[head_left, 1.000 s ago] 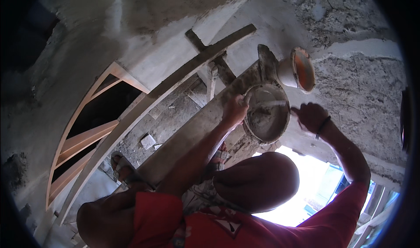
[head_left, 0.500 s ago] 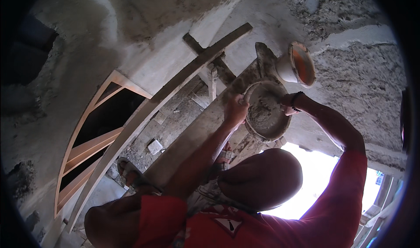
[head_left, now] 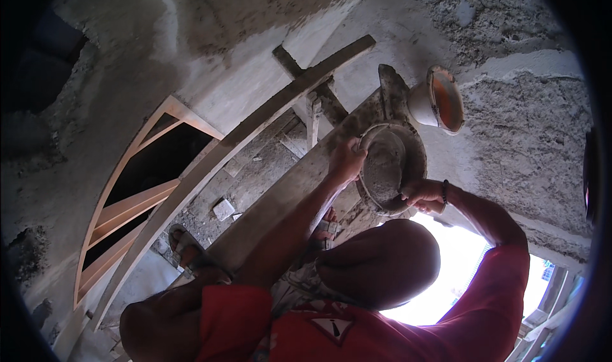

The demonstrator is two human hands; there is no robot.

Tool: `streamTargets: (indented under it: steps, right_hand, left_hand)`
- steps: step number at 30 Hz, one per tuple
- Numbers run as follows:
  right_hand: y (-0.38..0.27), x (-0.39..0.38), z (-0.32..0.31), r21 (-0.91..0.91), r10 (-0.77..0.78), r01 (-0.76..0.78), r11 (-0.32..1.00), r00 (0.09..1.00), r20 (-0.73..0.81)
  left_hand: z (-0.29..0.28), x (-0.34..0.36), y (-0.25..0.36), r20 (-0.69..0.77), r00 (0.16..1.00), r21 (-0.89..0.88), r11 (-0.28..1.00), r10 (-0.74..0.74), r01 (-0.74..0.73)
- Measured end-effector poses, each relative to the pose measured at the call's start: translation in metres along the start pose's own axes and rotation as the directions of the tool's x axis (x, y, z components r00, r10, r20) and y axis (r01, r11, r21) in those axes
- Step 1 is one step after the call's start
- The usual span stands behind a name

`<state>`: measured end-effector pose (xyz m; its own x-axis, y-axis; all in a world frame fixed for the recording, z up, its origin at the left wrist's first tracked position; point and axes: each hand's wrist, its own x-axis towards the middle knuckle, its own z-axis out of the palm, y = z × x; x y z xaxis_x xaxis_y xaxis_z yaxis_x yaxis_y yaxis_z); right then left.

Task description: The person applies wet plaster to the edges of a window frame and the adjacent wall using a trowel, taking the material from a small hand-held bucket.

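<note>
Two hands hold a mortar pan (head_left: 390,167) up by the rough wall (head_left: 523,126), probably to keep the wet mix level. Left hand (head_left: 346,161) fingers curl over its left rim; right hand (head_left: 426,195) grips the lower rim, fingers wrapped. White bucket (head_left: 437,100) sits just above.

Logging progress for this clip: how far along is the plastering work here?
Done: smooth plaster on the upper-left wall. In hand: the left hand grips the mortar pan rim, and the right hand works at its grey mortar. Left: the wall at right is rough and bare.
</note>
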<state>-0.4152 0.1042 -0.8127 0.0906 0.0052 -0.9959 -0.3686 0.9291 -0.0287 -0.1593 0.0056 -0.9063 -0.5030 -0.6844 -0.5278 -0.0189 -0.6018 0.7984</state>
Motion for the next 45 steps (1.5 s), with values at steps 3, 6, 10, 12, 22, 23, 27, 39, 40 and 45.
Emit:
streamTargets:
  steps: [3, 6, 10, 12, 22, 23, 27, 39, 40, 45]
  right_hand:
    - [0.006, 0.0, 0.016, 0.162, -0.026, 0.026, 0.986, 1.0, -0.002]
    - [0.008, -0.001, 0.039, 0.297, -0.091, 0.09, 0.95, 0.996, -0.011]
    - [0.016, 0.004, 0.056, 0.479, -0.137, 0.133, 0.868, 0.99, -0.027]
    - [0.022, 0.011, 0.061, 0.535, -0.181, 0.169, 0.828, 0.983, -0.031]
    - [0.034, 0.019, 0.081, 0.682, -0.304, 0.258, 0.685, 0.951, -0.054]
    - [0.038, 0.022, 0.082, 0.692, -0.318, 0.277, 0.667, 0.945, -0.072]
    - [0.026, 0.011, 0.089, 0.682, -0.314, 0.356, 0.639, 0.93, -0.191]
    - [0.017, -0.05, 0.064, -0.084, -0.361, 0.377, 0.922, 0.762, -0.538]
    - [-0.004, -0.055, 0.069, -0.272, -0.282, 0.137, 0.952, 0.733, -0.618]
    - [0.007, -0.018, 0.056, -0.858, -0.568, -0.273, 0.435, 0.656, -0.497]
  left_hand:
    - [-0.002, 0.0, -0.001, 0.003, 1.0, -0.001, 1.0, -0.016, 0.016]
    - [-0.003, 0.002, -0.006, 0.033, 0.999, -0.044, 0.998, -0.034, 0.035]
    - [-0.005, 0.004, -0.005, 0.038, 0.998, -0.004, 0.999, -0.043, 0.043]
    - [-0.004, 0.005, -0.006, 0.042, 0.998, 0.012, 0.999, -0.049, 0.049]
    - [-0.003, 0.008, -0.011, -0.016, 1.0, -0.043, 0.999, 0.022, -0.023]
    - [-0.002, 0.006, -0.01, -0.013, 1.0, -0.041, 0.999, 0.018, -0.018]
    - [-0.004, 0.008, -0.009, -0.012, 0.996, 0.025, 0.996, 0.09, -0.089]
    - [-0.005, 0.021, -0.033, -0.068, 0.977, 0.068, 0.978, 0.201, -0.196]
    - [-0.001, 0.013, -0.027, -0.115, 0.968, 0.118, 0.97, 0.225, -0.211]
    - [0.017, -0.038, -0.026, -0.161, 0.979, 0.189, 0.978, 0.124, -0.092]
